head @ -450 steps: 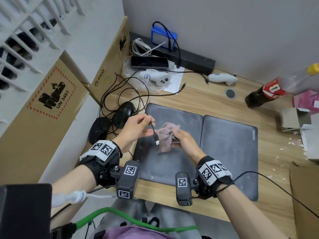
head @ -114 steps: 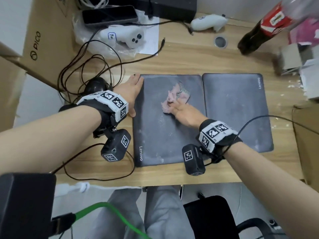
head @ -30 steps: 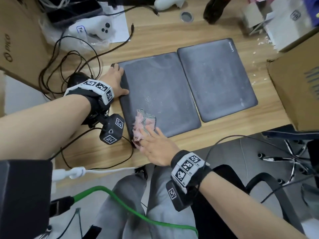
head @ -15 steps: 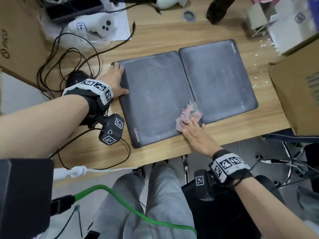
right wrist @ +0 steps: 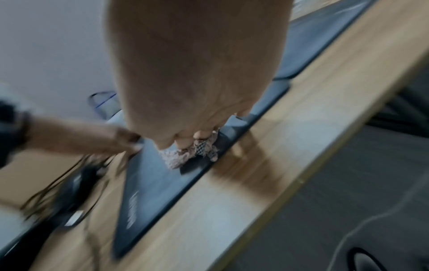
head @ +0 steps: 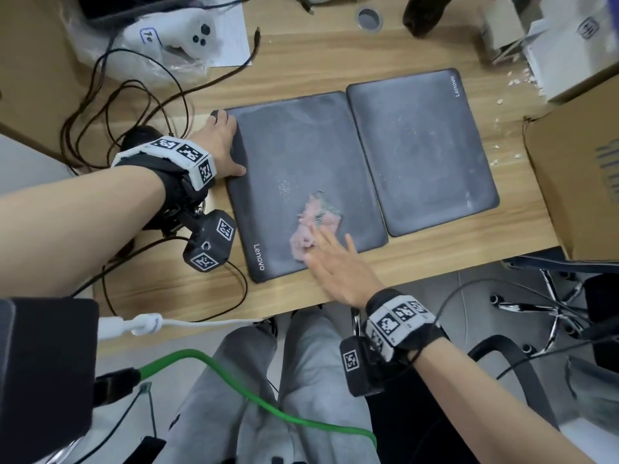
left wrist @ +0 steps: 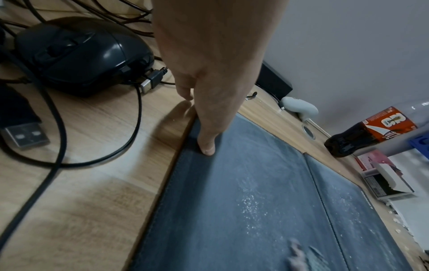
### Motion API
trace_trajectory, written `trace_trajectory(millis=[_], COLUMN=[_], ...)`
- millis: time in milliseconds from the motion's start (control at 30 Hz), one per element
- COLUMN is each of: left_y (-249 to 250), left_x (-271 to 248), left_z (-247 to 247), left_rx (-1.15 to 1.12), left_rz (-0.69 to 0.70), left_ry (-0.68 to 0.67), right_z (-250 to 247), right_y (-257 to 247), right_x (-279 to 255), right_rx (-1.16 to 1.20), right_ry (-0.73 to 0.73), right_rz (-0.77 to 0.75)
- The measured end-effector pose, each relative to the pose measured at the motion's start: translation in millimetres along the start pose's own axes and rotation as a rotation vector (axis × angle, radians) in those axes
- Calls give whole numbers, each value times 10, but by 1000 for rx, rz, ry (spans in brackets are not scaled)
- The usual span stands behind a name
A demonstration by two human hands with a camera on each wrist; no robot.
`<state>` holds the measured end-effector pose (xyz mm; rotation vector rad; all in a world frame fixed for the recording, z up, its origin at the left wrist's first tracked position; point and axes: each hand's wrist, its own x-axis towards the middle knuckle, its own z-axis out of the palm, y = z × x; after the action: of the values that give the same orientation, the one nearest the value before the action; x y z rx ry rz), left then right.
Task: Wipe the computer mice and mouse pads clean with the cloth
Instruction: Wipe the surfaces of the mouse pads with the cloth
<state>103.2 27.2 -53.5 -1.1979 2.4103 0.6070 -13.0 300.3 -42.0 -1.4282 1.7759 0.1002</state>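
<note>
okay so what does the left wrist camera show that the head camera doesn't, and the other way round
Only the left wrist view: the black mouse close up with a USB plug beside it, and the cola bottle's label.

Only the head view: the right hand with straight fingers on the pink cloth, and the white controller.

Both: the left hand pressing the left mouse pad edge, white specks, and the right mouse pad.

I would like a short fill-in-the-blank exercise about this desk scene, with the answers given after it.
1. The right hand presses a ____ cloth onto the left mouse pad.
2. The left hand rests on the ____ edge of that pad.
3. The word printed on the right mouse pad is ____.
4. The black mouse lies on the desk, ____ the pads.

Answers: pink; left; Lenovo; off
</note>
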Motion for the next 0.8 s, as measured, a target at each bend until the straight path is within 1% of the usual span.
trace_trajectory(millis=[100,167,267,333,400,533,700,800], left_y=[-8,-19,-21,-33,-41,-75,-72,-101], left_x=[9,9,-1,2,4,0,17,6], left_z=[-5,7,14,15,31,48,64,88], left_rx=[18,18,21,13,8,9,-25,-47], left_rz=[8,5,-1,-7,-7,-10,-5,6], left_ry=[4,4,0,-3,-6,-10,0,16], right_z=[-53,-61,-77,-178,-353,-780,-1274,-1414], right_y=[299,384,369,348,384,442,392,377], right_x=[-96,-96,-4,130,319,851,1418,1587], right_rx=[97,122,138,138,143,109,25,77], right_ry=[74,109,108,124,102,44,47,43], right_rz=[159,209,274,288,281,283,258,270])
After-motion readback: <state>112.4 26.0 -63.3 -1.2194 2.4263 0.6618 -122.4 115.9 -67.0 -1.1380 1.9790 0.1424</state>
